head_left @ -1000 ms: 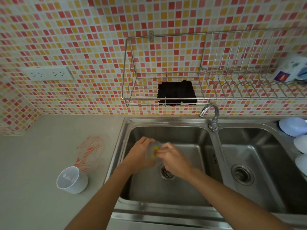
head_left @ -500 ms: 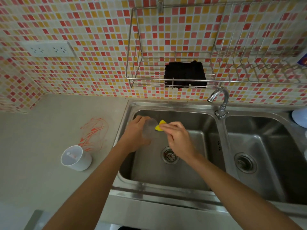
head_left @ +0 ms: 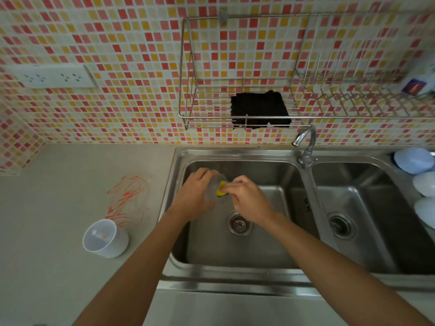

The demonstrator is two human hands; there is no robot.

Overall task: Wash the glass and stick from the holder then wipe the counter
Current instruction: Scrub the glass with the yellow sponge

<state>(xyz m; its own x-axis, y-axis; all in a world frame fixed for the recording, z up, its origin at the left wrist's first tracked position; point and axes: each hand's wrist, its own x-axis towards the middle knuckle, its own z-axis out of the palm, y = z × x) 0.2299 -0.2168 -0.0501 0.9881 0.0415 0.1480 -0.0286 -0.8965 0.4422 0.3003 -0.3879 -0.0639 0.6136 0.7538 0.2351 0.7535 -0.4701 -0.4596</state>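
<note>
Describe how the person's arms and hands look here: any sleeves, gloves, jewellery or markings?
Both forearms are bare as far up as the frame shows, with no sleeve edge visible. The left hand and right hand wear no gloves. No watch, bracelet, ring or marking is visible on either.

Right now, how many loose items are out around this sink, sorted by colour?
Clear: 1, the glass in the left hand.
Yellow: 1, the sponge in the right hand.
White: 1, the holder cup on the counter.
Black: 1, the cloth on the wire rack.
Pale blue: 3 upturned bowls.
Total: 7.
</note>
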